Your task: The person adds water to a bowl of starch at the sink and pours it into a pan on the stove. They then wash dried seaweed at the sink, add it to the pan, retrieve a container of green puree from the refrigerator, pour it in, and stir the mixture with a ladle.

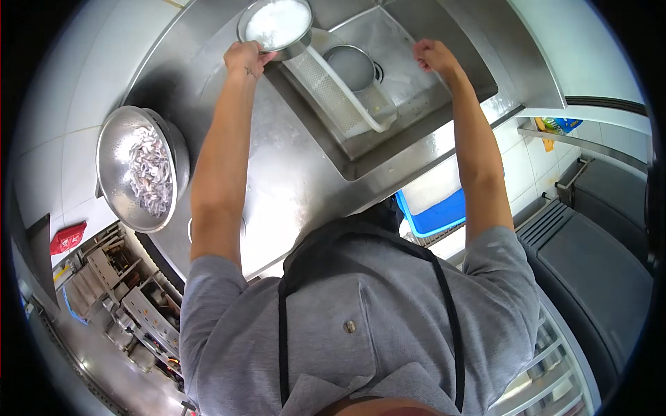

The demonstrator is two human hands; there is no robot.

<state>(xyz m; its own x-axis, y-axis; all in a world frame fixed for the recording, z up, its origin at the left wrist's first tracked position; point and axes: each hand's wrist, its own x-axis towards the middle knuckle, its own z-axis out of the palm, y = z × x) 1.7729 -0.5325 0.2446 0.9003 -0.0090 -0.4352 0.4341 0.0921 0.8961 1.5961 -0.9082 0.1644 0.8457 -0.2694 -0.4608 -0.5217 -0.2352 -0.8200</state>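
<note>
My left hand [248, 58] grips the rim of a round metal bowl [291, 50] at the top of the view, over the sink's left edge. Bright white contents [279, 24] fill it; whether powder or foam, I cannot tell. My right hand [433, 55] hovers above the right side of the sink with its fingers curled in, touching nothing around it; anything inside them is hidden. Between my hands, a round metal pot [351, 67] stands in the sink [416, 97], beside a white perforated basket [322, 87].
On the counter [277, 180] at left, a tilted metal colander [114, 149] with pale, pinkish-grey strips, perhaps cut squid, rests in another bowl. A blue tub [423, 222] sits below the counter's front edge. Dark grey lidded bins [590, 263] stand at right.
</note>
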